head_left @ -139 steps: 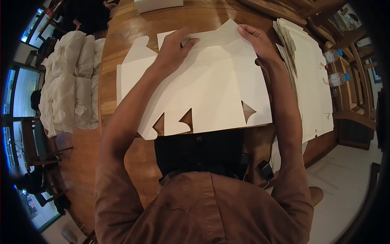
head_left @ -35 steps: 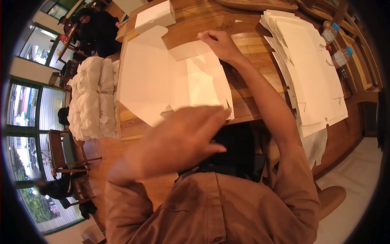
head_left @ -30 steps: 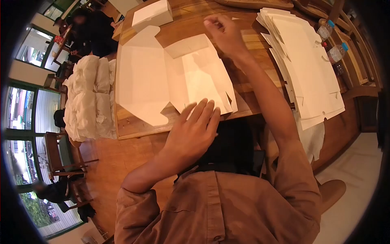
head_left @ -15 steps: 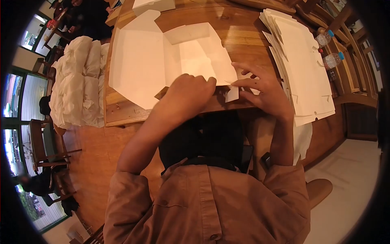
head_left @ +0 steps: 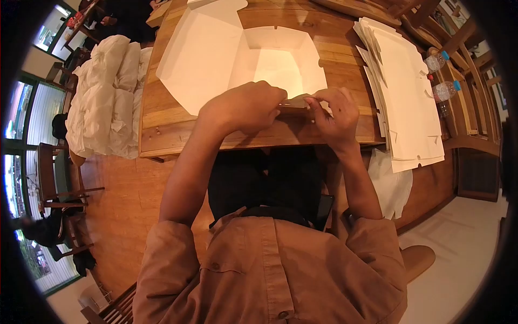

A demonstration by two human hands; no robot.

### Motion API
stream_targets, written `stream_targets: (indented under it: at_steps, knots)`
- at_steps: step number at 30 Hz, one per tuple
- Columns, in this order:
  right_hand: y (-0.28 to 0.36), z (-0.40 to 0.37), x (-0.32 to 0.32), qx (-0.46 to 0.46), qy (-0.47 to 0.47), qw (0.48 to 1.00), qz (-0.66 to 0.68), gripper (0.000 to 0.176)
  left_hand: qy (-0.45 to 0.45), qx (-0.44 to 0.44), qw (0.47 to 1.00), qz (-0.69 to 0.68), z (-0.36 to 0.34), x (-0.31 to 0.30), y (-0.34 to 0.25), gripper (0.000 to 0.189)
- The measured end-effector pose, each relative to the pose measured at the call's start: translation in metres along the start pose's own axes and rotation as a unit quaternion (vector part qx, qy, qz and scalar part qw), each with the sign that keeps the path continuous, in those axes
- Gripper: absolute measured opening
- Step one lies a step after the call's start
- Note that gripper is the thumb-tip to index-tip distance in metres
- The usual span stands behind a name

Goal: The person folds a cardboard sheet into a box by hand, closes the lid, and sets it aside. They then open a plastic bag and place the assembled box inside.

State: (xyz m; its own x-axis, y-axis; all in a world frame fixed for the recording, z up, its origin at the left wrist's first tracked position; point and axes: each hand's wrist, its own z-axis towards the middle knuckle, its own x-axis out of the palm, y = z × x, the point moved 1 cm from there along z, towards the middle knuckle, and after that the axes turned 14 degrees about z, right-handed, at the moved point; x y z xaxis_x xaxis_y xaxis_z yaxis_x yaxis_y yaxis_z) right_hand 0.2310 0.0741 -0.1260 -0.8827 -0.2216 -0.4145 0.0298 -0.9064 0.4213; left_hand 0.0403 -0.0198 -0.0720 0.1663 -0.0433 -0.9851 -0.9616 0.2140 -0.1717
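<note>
**Warm light on a wooden table (head_left: 345, 62)**

Left of the table, reddish-brown floor (head_left: 127, 210) runs toward bright, green-framed windows (head_left: 19, 110), dark chairs (head_left: 47, 173) between. Right of it, wooden chairs (head_left: 476, 102) crowd close; off its near right corner, a pale surface (head_left: 453, 243) carries soft shadows.

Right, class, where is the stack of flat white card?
In the head view, the stack of card lies on the right side of the table, between the open white box and the blue-capped bottles.

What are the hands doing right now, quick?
Left hand: closed on the near side of the white box.
Right hand: thumb and finger pinched shut on that same side.
</note>
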Motion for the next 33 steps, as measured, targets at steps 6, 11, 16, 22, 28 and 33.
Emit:
stream_targets:
  at_steps: [6, 11, 16, 22, 28, 33]
  knots:
    - [0.007, 0.002, 0.004, -0.073, 0.027, 0.996, -0.052, 0.015, 0.006, -0.082, 0.989, 0.119, -0.013, -0.011, 0.006, 0.009]
    - [0.013, 0.004, 0.009, -0.084, 0.026, 0.993, -0.082, 0.017, -0.010, -0.064, 0.994, 0.091, -0.009, -0.007, 0.008, 0.007]
    - [0.010, 0.011, 0.017, -0.087, 0.079, 0.989, -0.085, 0.018, 0.005, -0.077, 0.994, 0.079, -0.007, -0.014, -0.001, 0.006]
    - [0.005, 0.009, 0.023, -0.071, 0.077, 0.993, -0.052, 0.019, -0.010, -0.102, 0.989, 0.105, -0.028, -0.043, 0.010, 0.010]
    - [0.007, 0.012, 0.023, -0.065, 0.062, 0.994, -0.059, 0.015, -0.064, -0.099, 0.993, 0.026, -0.050, -0.046, 0.026, 0.010]
    - [0.006, 0.007, 0.023, -0.047, 0.085, 0.994, -0.058, 0.010, -0.062, -0.108, 0.992, -0.015, -0.067, -0.038, 0.032, 0.012]
